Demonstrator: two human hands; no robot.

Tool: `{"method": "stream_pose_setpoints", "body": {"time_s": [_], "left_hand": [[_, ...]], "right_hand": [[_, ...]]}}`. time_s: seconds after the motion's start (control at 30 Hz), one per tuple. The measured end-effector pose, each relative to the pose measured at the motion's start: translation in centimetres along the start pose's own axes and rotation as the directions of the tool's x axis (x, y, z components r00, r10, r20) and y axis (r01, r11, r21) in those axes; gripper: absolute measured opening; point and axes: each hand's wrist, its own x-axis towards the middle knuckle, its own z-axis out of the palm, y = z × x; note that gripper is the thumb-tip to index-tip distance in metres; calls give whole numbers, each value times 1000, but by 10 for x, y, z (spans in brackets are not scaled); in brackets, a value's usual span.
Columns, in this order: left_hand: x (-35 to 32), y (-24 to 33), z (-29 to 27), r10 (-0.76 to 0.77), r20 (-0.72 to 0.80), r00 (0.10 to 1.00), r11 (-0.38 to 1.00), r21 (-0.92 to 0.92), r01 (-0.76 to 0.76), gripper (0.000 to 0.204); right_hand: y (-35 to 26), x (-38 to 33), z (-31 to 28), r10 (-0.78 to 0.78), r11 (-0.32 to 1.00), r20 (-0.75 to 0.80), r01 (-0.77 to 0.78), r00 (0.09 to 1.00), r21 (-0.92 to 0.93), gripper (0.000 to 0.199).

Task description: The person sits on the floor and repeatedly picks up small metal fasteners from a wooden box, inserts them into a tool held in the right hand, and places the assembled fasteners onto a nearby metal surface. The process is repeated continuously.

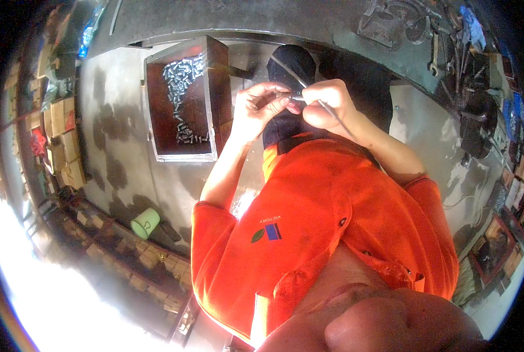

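Note:
My left hand (257, 108) is closed, its thumb and fingers pinching a small metal part (296, 95) in front of my body. Close beside it, my right hand (331, 104) is closed around a long thin grey rod (289, 70). That rod slants from the upper left, past the small part, down to the lower right of my fist. Whether the rod touches the part cannot be made out. To the left of my hands stands a dark reddish-brown open box (185, 157), with many small silvery metal cylinders (180, 79) heaped along its right side and bottom.
A dark workbench (244, 17) runs along the far side, with wrenches (435, 54) and other metal tools at its right. Cardboard boxes (62, 117) line the left. On the floor at lower left lies a light green bucket (144, 223), beside shelving with small cartons.

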Motion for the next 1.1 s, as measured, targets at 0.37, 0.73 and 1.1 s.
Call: {"method": "stream_pose_setpoints", "body": {"time_s": [0.37,0.73,1.1], "left_hand": [[13,0,-37,309,-158,938,538,842,-35,19],[7,-6,-39,418,30,908,363,911,-198,23],[34,-8,-47,434,214,875,159,938,-309,24]], "right_hand": [[-1,-21,-13,143,977,10,-142,990,159,19],[-21,-15,-5,143,973,153,-167,978,158,23],[16,5,2,158,987,108,-159,981,-1,22]]}}
